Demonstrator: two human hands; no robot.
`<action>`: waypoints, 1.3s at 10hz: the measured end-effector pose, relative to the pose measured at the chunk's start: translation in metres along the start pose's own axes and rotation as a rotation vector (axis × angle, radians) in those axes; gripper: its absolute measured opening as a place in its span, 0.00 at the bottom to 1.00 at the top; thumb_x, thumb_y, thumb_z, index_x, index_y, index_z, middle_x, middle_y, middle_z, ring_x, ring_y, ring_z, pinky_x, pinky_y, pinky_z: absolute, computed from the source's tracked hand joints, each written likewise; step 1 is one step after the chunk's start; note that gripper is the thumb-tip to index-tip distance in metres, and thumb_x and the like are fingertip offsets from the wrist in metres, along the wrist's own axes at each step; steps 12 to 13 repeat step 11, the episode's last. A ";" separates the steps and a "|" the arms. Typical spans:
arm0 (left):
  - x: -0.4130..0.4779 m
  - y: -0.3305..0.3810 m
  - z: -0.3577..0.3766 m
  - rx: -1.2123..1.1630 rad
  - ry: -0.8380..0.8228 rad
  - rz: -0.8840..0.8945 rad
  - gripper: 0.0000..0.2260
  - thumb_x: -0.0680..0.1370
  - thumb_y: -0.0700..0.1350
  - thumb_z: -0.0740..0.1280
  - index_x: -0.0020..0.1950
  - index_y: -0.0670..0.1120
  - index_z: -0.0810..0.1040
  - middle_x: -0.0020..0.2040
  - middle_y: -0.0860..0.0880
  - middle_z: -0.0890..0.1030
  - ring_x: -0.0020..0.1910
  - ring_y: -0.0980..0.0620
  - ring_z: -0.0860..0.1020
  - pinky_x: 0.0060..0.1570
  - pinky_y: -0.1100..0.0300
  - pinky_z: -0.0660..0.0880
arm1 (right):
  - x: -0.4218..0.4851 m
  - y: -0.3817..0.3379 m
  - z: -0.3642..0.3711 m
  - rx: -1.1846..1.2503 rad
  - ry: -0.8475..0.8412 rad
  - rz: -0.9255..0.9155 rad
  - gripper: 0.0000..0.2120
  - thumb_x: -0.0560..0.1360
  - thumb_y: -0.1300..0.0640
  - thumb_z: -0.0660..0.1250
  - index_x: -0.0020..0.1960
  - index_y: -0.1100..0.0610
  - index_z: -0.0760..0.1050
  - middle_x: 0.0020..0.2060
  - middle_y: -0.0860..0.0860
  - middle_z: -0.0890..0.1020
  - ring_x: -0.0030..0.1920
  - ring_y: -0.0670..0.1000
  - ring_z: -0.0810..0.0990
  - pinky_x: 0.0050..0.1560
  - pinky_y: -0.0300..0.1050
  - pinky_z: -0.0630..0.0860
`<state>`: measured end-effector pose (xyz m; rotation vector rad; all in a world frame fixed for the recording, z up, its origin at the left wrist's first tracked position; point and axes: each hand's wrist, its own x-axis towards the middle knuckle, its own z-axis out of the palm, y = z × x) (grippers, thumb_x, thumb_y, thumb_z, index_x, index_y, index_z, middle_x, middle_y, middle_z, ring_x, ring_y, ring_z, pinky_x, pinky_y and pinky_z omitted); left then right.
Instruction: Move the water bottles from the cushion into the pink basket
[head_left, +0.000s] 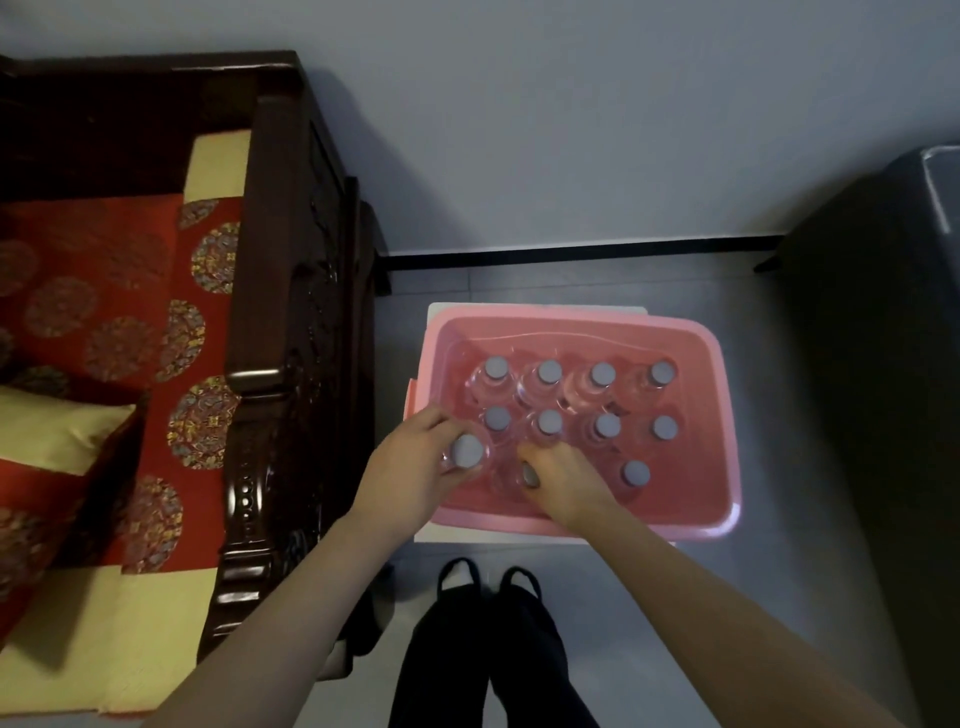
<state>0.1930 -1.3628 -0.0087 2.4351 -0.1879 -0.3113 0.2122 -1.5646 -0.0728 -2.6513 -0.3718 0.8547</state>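
The pink basket (722, 431) sits on the floor right of the sofa. Several clear water bottles with grey caps stand upright inside it in rows (602, 374). My left hand (410, 467) grips one bottle (466, 451) by its neck at the basket's near left corner. My right hand (566, 480) is closed around another bottle (529, 475) in the front row, its cap partly hidden by my fingers. The red patterned cushion (104, 291) on the sofa shows no bottles in the visible part.
A dark carved wooden sofa arm (270, 364) stands between the cushion and the basket. A gold pillow (57, 431) lies on the cushion. A dark cabinet (883, 389) stands right of the basket. My legs and feet (488, 623) are just in front of the basket.
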 end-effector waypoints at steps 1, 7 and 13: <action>0.006 0.004 0.006 0.245 -0.105 -0.007 0.15 0.73 0.51 0.71 0.57 0.49 0.76 0.51 0.51 0.75 0.45 0.45 0.79 0.42 0.51 0.76 | 0.005 -0.006 0.003 -0.082 -0.020 0.048 0.08 0.72 0.63 0.63 0.40 0.53 0.65 0.43 0.56 0.79 0.45 0.60 0.80 0.35 0.47 0.68; 0.034 0.002 0.037 0.422 -0.447 -0.138 0.13 0.73 0.29 0.60 0.52 0.40 0.77 0.52 0.39 0.79 0.53 0.37 0.78 0.50 0.49 0.74 | 0.001 -0.003 0.008 0.228 0.098 0.113 0.11 0.68 0.66 0.65 0.50 0.59 0.77 0.45 0.58 0.82 0.47 0.59 0.80 0.42 0.46 0.75; 0.041 -0.006 0.049 0.499 -0.537 -0.136 0.12 0.75 0.33 0.60 0.55 0.42 0.77 0.55 0.39 0.78 0.53 0.38 0.78 0.49 0.51 0.73 | -0.008 -0.003 0.006 0.241 0.073 0.114 0.14 0.68 0.65 0.63 0.52 0.60 0.77 0.44 0.57 0.82 0.46 0.60 0.80 0.43 0.50 0.77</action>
